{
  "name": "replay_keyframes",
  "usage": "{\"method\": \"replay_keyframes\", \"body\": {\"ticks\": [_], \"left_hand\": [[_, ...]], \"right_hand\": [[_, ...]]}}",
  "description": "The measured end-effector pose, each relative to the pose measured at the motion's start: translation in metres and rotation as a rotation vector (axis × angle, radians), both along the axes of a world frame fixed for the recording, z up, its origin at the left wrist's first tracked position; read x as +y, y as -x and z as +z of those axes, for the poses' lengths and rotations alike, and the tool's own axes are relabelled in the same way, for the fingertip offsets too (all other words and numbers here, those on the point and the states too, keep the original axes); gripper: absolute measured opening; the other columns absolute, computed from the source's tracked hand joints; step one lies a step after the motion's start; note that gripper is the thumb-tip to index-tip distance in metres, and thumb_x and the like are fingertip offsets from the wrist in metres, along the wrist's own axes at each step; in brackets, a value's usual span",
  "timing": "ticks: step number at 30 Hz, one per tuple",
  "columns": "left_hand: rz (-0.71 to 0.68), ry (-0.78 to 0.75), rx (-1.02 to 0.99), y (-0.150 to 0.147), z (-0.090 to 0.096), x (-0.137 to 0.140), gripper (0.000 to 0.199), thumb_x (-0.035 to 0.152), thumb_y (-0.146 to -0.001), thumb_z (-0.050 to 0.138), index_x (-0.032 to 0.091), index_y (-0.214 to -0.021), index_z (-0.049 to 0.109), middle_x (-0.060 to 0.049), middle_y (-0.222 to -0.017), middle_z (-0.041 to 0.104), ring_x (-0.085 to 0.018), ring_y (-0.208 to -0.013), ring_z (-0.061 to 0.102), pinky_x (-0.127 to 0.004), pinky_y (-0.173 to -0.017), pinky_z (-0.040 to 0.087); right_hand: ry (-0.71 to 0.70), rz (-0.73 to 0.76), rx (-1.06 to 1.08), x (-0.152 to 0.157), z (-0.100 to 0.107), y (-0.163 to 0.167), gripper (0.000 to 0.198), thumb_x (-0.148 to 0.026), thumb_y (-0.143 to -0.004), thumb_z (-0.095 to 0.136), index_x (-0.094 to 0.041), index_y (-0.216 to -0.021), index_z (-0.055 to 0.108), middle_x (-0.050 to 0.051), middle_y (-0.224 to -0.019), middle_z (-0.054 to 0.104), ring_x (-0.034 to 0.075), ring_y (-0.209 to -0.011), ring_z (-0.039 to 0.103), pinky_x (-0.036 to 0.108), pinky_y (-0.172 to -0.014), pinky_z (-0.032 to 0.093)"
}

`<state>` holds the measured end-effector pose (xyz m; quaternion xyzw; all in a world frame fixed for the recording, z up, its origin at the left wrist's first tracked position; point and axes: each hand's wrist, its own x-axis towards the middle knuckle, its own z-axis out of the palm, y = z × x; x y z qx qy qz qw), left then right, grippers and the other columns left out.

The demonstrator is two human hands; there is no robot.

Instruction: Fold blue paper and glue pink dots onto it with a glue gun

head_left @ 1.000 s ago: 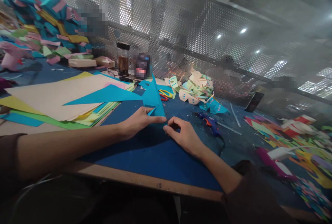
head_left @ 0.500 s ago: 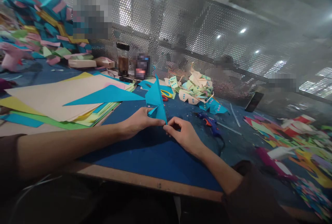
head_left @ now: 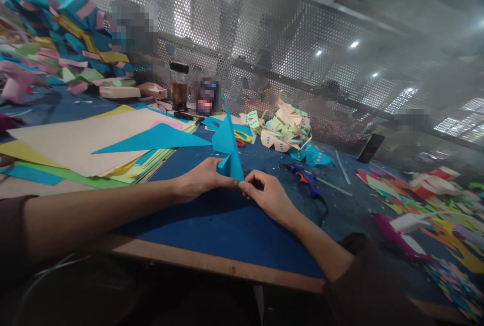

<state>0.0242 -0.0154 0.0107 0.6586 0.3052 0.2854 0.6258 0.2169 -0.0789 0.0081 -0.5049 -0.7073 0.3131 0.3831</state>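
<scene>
A folded piece of blue paper (head_left: 228, 139) stands upright above the blue table, its narrow pointed end upward. My left hand (head_left: 206, 177) is closed on its lower left side, thumb along the bottom edge. At the lower right corner, my right hand (head_left: 264, 192) pinches the paper between thumb and fingertips. Just behind the paper lie scissors with yellow and red handles (head_left: 244, 137), partly hidden by it. A flat blue paper triangle (head_left: 155, 138) rests on a stack of coloured sheets (head_left: 75, 137) left of my hands.
A blue glue gun (head_left: 308, 180) lies right of my hands. Dotted folded-paper pieces (head_left: 285, 127) are heaped behind it. A lidded jar (head_left: 179, 86) stands at the back. Paper scraps (head_left: 401, 190) and a magenta power strip (head_left: 401, 238) lie at right; folded paper strips (head_left: 75, 39) pile up at far left.
Both hands keep their grip on the blue paper in nearly the same place. Its lower folded part has shifted very slightly to the right.
</scene>
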Motion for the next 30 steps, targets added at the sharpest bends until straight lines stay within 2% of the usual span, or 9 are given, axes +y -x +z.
{"method": "replay_keyframes", "body": {"ticks": [7, 11, 20, 23, 30], "left_hand": [[-0.005, -0.051, -0.007, -0.0013, 0.0018, 0.0002, 0.018, 0.026, -0.068, 0.077, 0.017, -0.081, 0.068, 0.000, -0.081, 0.071, -0.014, -0.071, 0.059, -0.026, -0.069, 0.046], [0.025, -0.070, 0.025, -0.0009, 0.0016, 0.0006, 0.017, 0.022, -0.066, 0.075, 0.016, -0.080, 0.067, 0.003, -0.073, 0.066, -0.012, -0.065, 0.055, -0.024, -0.064, 0.041], [0.054, -0.041, 0.036, -0.0004, 0.0016, -0.0016, 0.015, 0.023, -0.067, 0.072, 0.016, -0.079, 0.067, 0.003, -0.071, 0.065, -0.012, -0.062, 0.053, -0.024, -0.060, 0.039], [0.095, -0.048, 0.021, -0.0004, 0.0027, -0.0019, 0.018, 0.029, -0.068, 0.075, 0.016, -0.079, 0.068, 0.001, -0.073, 0.067, -0.014, -0.067, 0.057, -0.026, -0.065, 0.043], [0.074, -0.054, -0.052, -0.0006, -0.0016, 0.0009, 0.025, 0.034, -0.071, 0.080, 0.017, -0.086, 0.073, -0.003, -0.086, 0.073, -0.019, -0.082, 0.064, -0.031, -0.081, 0.048]], "right_hand": [[-0.003, -0.004, 0.004, 0.0005, 0.0005, -0.0007, 0.017, -0.030, -0.089, 0.064, -0.019, -0.076, 0.061, -0.001, -0.069, 0.066, 0.013, -0.065, 0.062, 0.026, -0.064, 0.047], [-0.006, -0.014, 0.005, 0.0014, -0.0001, -0.0015, 0.017, -0.030, -0.090, 0.063, -0.019, -0.078, 0.062, -0.001, -0.069, 0.065, 0.013, -0.064, 0.062, 0.027, -0.064, 0.047], [-0.012, -0.021, -0.029, 0.0014, -0.0002, -0.0021, 0.018, -0.032, -0.091, 0.062, -0.019, -0.078, 0.062, -0.001, -0.070, 0.066, 0.014, -0.066, 0.062, 0.026, -0.064, 0.046], [-0.029, -0.016, -0.050, 0.0013, -0.0016, -0.0018, 0.019, -0.032, -0.091, 0.062, -0.020, -0.077, 0.060, -0.002, -0.068, 0.063, 0.014, -0.065, 0.059, 0.026, -0.063, 0.044], [-0.034, 0.023, -0.068, -0.0007, -0.0006, 0.0015, 0.017, -0.029, -0.090, 0.062, -0.020, -0.076, 0.059, -0.003, -0.068, 0.062, 0.013, -0.065, 0.057, 0.025, -0.064, 0.043]]}}
